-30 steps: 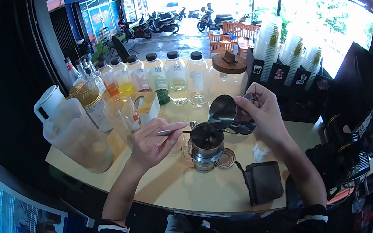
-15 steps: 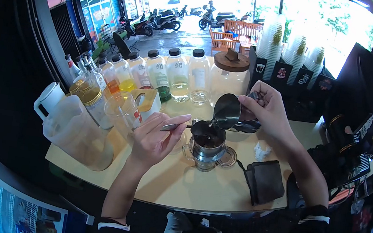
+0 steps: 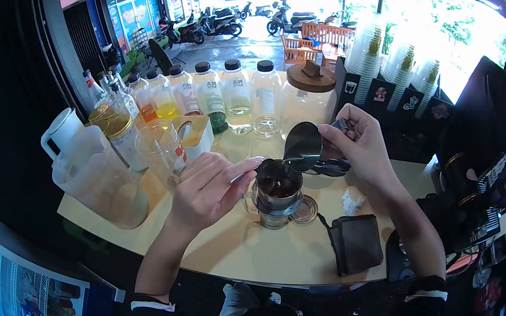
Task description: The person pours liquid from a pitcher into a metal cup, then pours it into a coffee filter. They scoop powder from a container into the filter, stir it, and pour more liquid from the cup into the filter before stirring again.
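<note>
My right hand point(image 3: 362, 143) grips the handle of a dark metal pitcher point(image 3: 303, 144), tilted left with its lip over a metal drip coffee filter point(image 3: 277, 203). The filter sits on a glass mug point(image 3: 273, 221) and has dark coffee inside. Between the closed fingers of my left hand point(image 3: 211, 187) is a spoon point(image 3: 236, 179), its bowl at the filter's opening just under the pitcher's lip. Something glints at that lip, too small to make out as a stream. Right of the mug lies a round metal lid point(image 3: 305, 209).
A frosted plastic jug point(image 3: 100, 179) and a clear plastic jug point(image 3: 161, 149) stand left. Several capped bottles point(image 3: 235, 98) line the back beside a wooden-lidded jar point(image 3: 306, 104). Stacked cups point(image 3: 368, 58) stand back right. A dark folded cloth point(image 3: 358, 245) and crumpled tissue point(image 3: 352, 202) lie right.
The whole view has shifted slightly. The spoon's bowl sits nearer the pitcher's lip and filter, with less of its handle showing. Both hands keep their holds, and the pitcher stays tilted.
</note>
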A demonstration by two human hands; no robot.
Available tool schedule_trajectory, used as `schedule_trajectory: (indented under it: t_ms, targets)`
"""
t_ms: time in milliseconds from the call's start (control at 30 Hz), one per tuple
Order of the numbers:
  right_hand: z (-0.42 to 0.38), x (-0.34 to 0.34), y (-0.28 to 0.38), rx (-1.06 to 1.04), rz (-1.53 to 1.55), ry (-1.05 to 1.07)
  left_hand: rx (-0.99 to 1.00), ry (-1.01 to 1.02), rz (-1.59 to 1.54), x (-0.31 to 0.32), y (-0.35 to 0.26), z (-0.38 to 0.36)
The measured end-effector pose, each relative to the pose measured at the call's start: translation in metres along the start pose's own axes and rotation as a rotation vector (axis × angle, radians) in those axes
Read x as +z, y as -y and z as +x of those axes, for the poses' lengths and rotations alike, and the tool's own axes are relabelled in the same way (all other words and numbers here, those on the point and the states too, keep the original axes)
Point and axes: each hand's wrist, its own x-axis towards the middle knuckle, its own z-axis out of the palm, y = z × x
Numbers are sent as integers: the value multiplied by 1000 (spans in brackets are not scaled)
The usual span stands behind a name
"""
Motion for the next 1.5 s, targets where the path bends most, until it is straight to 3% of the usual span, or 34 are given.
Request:
schedule_trajectory:
  t_ms: [200,700,1500]
  targets:
    - [-1,6,9,64,103,-4,1,13,7,-1,-4,1]
    - [-2,-11,3,-29,-33,-56,5,24,34,-4,-5,2]
    - [3,17,8,15,29,35,-1,23,61,-14,-15,3]
